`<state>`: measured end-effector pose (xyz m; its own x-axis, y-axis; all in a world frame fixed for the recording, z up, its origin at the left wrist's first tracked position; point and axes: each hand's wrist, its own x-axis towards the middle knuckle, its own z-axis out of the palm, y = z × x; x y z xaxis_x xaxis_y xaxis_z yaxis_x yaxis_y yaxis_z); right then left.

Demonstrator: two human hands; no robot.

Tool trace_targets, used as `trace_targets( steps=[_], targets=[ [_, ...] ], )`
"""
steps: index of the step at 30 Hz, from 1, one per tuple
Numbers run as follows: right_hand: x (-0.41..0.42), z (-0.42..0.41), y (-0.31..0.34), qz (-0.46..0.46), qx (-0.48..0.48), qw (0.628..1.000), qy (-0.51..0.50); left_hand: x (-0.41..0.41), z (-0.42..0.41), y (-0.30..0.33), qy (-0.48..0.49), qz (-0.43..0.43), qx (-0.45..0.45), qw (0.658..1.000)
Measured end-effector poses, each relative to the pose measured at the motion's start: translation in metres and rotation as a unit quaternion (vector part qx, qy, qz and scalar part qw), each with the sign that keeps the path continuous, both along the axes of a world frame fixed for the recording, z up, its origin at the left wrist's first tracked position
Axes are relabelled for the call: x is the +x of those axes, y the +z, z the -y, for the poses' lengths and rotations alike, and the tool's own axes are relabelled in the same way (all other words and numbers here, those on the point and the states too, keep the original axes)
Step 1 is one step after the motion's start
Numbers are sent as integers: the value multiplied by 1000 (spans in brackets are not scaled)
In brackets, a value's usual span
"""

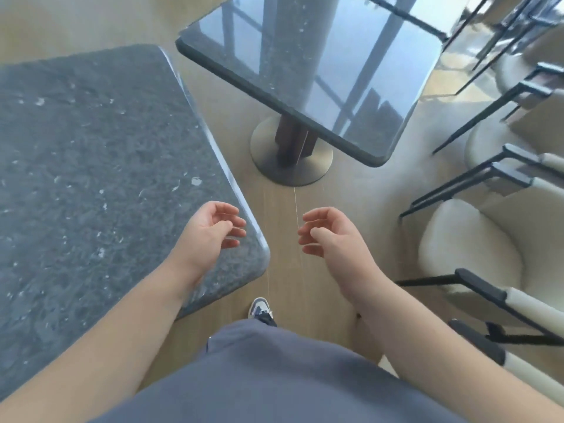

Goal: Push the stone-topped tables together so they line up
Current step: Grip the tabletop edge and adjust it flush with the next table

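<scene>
While tables (91, 166) sit apart, no readable txt

No legible text or labels anywhere

cream chairs (470, 239) w/ dark armrests at right, wood floor (283, 215), sneaker (259, 306)

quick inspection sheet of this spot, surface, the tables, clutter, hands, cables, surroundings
surface: pale wood floor, bare in the gap between the tables
job's things: near table at left and far table stand apart, edges angled, not lined up; the far one's round base shows
clutter: nothing seen on either top
grippers: left hand over the near table's corner, right hand over the floor gap, both open and holding nothing
cables: nothing seen
surroundings: cream chairs with dark frames at right; one shoe on the floor
</scene>
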<state>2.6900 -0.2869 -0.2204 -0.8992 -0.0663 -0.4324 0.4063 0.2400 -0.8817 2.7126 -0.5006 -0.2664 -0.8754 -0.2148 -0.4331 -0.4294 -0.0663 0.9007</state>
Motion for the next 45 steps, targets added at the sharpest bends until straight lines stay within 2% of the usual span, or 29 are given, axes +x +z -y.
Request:
trace_targets(
  steps=[4,8,11,17,20,24,28,31,33,36,38,41,45],
  targets=[
    [-66,7,-20,19,46,995,86,-38,2,-12,68,21,1,997],
    [-109,18,-43,68,55,981,171,-44,8,-25,124,81,-9,989],
    [-141,26,-55,71,57,967,236,-44,13,-28,208,95,-9,974],
    [-199,26,-70,103,47,904,412,-44,-30,-29,404,122,4,907],
    [-222,23,-87,141,71,870,467,-41,-73,-42,497,155,37,853],
    [-233,26,-133,204,142,826,506,-26,-113,-67,571,233,87,782],
    [-214,21,-165,281,192,785,517,-2,-133,-100,626,270,173,711],
    [-192,23,-185,337,178,767,515,9,-137,-130,632,299,173,694],
    [-177,30,-198,379,152,763,500,10,-134,-144,637,279,199,690],
    [-152,46,-213,428,107,773,456,5,-124,-159,663,154,313,663],
    [-137,55,-219,445,92,798,395,4,-117,-167,660,94,362,652],
    [-124,61,-227,467,77,822,318,6,-111,-181,663,62,377,644],
    [-123,69,-232,523,20,814,251,10,-100,-187,656,52,382,648]
  ],
)
